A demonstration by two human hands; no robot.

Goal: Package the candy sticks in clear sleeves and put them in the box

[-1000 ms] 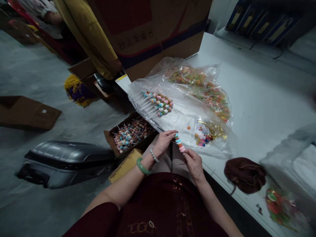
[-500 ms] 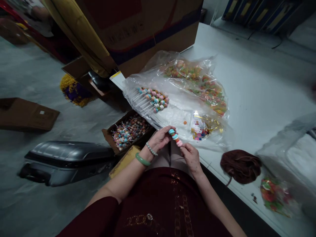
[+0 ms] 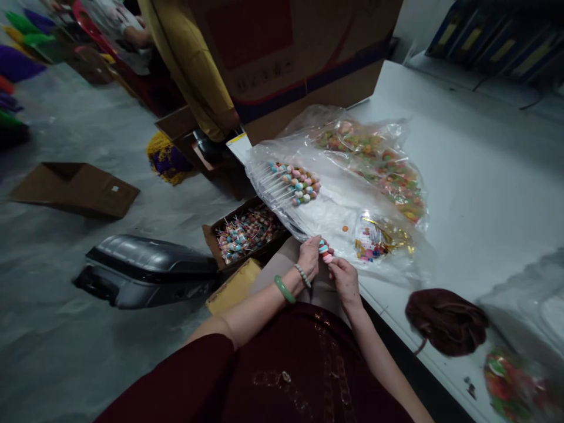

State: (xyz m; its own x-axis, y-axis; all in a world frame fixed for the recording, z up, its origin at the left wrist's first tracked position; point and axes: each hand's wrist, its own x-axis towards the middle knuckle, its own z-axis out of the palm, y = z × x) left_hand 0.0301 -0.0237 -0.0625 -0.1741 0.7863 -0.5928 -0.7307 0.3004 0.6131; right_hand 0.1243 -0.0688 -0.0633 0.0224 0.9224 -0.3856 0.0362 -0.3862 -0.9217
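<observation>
Between my two hands, above my lap, is a short candy skewer [image 3: 325,252] with stacked blue, orange and pink pieces. My left hand [image 3: 309,257], with a beaded bracelet and a green bangle at the wrist, is closed round its upper end and hides part of it. The fingers of my right hand [image 3: 346,281] pinch the pink lower end. Just beyond, several similar candy skewers [image 3: 302,183] lie in a row on clear plastic sheeting [image 3: 328,214], their white sticks pointing left. One loose orange piece [image 3: 345,228] and a printed packet with gold ties [image 3: 371,236] lie on the plastic too.
Left of my knees stands an open box [image 3: 211,239] of wrapped candy sticks, with a grey suitcase [image 3: 150,264] on the floor. Bagged colourful candies [image 3: 392,182] cover part of the white table [image 3: 471,194]. A brown cloth bundle [image 3: 447,322] lies right. Behind are a large carton [image 3: 308,53] and a person's yellow garment [image 3: 194,64].
My left hand has slid further over the candy skewer and now covers more of its upper end. The right hand keeps its pinch. The camera view has shifted left.
</observation>
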